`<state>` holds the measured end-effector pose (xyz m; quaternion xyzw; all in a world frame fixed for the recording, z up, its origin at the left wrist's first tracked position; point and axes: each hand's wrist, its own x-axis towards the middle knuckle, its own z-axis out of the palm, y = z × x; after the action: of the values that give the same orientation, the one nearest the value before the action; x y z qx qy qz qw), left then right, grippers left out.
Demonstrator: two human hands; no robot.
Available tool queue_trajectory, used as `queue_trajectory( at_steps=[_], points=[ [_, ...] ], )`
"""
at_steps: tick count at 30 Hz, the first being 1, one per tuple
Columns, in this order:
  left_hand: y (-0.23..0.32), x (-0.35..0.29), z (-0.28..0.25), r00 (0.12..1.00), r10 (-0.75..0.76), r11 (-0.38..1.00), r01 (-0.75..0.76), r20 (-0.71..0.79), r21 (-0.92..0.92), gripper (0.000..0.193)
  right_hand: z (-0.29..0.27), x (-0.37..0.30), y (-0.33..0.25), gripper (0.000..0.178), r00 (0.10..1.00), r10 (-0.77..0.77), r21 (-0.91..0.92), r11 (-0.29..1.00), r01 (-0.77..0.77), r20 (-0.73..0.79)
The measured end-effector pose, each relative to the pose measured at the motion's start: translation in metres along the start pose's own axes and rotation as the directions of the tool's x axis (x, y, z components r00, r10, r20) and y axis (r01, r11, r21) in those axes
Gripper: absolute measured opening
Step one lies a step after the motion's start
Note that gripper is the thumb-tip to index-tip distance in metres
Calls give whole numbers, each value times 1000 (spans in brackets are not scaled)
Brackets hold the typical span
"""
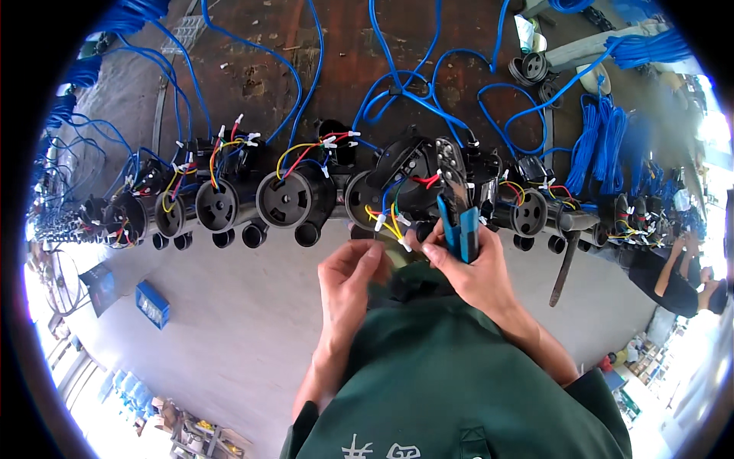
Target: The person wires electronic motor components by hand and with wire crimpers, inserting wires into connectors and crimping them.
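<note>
My right hand (pixel 483 279) is wrapped around the blue handles of crimping pliers (pixel 461 229), whose dark metal head points away from me. Close by, my left hand (pixel 348 279) is closed, thumb against curled fingers; whatever it may hold is hidden. Just beyond both hands lies a black round motor housing (pixel 359 200) at the table's near edge. Yellow, green, blue and red wires (pixel 390 220) with small white end connectors come out of it, and some ends hang by my right fingertips. A black cover (pixel 401 161) leans tilted above this housing.
Similar black housings (pixel 284 199) with coloured wires line the edge on both sides. Blue cables (pixel 428 96) loop over the brown tabletop (pixel 252 76). A hammer (pixel 567 256) hangs over the edge to the right. A blue crate (pixel 152 304) stands on the floor; another person (pixel 669 268) works far right.
</note>
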<state>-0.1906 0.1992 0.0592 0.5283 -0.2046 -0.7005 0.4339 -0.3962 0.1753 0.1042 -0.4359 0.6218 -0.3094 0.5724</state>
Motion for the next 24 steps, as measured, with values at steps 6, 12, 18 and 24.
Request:
queue_trajectory(
  at_steps=[6, 12, 18, 24],
  points=[
    [-1, -4, 1, 999, -41, 999, 41, -14, -33, 17, 22, 0, -1, 24, 994, -107, -121, 987, 102, -30],
    [7, -5, 3, 994, 108, 993, -106, -31, 56, 15, 32, -3, 2, 26, 970, -211, -209, 960, 184, -117],
    [13, 6, 15, 843, 537, 719, -470, 20, 512, 26, 31, -1, 6, 27, 956, -264, -267, 938, 222, -131],
    [30, 26, 16, 671, 722, 406, -609, 170, 681, 16, 24, 4, -14, 22, 956, -270, -255, 938, 235, -112]
  ],
)
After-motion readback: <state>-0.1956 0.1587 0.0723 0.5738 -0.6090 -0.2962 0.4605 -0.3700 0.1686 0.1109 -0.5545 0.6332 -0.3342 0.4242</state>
